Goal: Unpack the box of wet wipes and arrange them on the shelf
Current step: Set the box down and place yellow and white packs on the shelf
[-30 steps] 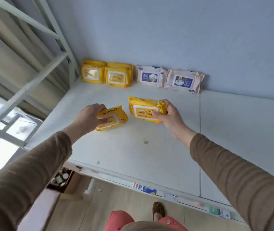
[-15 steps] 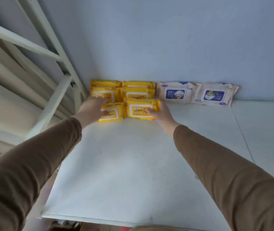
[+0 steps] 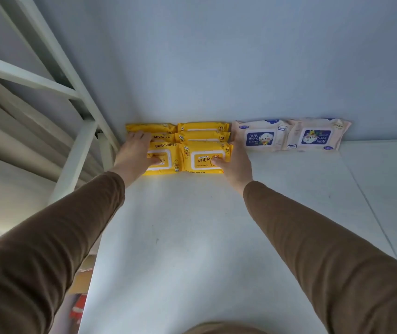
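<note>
A: Hands at the back of a white shelf (image 3: 192, 237), head view: the left hand (image 3: 136, 154) grips the front left yellow pack (image 3: 162, 150), thumb curled on its label and fingers reaching over its top edge. The right hand (image 3: 237, 165) holds the front right yellow pack (image 3: 204, 154), thumb pressed on the white lid flap, fingers wrapped round the pack's right end.

B: Where do those two packs stand?

A: Side by side, touching, upright on the shelf just in front of the back rows of yellow packs (image 3: 202, 131), which lean against the blue-grey wall (image 3: 216, 56). The left pack's lettering reads upright; the right one's is upside down.

B: Anything else on the shelf?

A: Two pale pink packs (image 3: 291, 136) with blue labels, standing against the wall just right of the yellow group, the nearer one touching it.

B: And around it?

A: Brown sleeves (image 3: 313, 237) cover both arms. A white metal frame (image 3: 72, 104) rises at the left of the shelf.
</note>
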Demonstrator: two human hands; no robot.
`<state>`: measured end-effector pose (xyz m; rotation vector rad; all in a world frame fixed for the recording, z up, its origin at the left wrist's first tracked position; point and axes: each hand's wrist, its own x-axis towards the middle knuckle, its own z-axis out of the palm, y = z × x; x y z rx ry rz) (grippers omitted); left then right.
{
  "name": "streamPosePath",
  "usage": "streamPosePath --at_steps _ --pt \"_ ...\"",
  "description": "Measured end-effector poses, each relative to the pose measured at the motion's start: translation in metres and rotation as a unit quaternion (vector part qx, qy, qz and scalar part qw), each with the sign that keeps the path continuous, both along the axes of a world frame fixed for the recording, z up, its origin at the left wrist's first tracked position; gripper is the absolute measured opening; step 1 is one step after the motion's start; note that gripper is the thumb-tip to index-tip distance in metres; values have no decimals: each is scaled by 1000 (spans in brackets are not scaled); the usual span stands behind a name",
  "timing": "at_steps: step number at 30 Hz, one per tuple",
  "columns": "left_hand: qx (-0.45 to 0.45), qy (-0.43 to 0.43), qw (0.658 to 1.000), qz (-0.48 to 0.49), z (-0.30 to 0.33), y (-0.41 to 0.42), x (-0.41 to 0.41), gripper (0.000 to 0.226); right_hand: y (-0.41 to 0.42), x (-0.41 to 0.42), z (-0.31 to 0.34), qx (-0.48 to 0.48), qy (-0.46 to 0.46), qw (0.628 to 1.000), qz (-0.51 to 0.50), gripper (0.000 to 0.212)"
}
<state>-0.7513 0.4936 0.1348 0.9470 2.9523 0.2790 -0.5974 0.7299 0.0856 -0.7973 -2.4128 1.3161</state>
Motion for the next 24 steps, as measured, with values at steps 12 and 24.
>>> streamPosePath --at_steps 12,24 --pt "62 121 981 -136 3 63 97 64 31 87 19 98 -75 992 -37 59" --pt "90 -9 935 -343 -1 265 368 45 140 423 43 246 -110 956 -111 39"
